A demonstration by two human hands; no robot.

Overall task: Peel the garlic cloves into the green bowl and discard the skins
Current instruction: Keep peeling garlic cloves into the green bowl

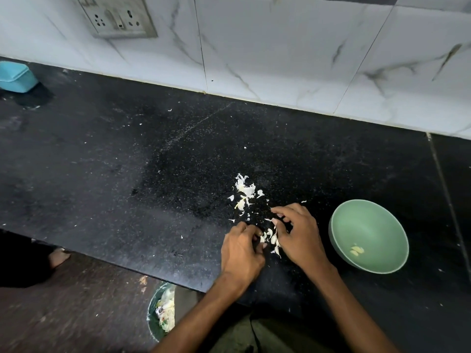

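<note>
Between our two hands we are gathering garlic skins [270, 238]: left hand [242, 253] curling its fingers round some, right hand [298, 235] raking with bent fingers. Just right of our right hand the green bowl [341, 225] is holding peeled cloves [356, 250]; below our left, a bin [160, 314] is waiting.

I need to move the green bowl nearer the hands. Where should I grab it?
Pinch the green bowl at its rim on the side nearest the right hand, coming from above. It sits upright and open, that rim is unobstructed, and the few peeled cloves lie low inside, clear of fingers.
</note>
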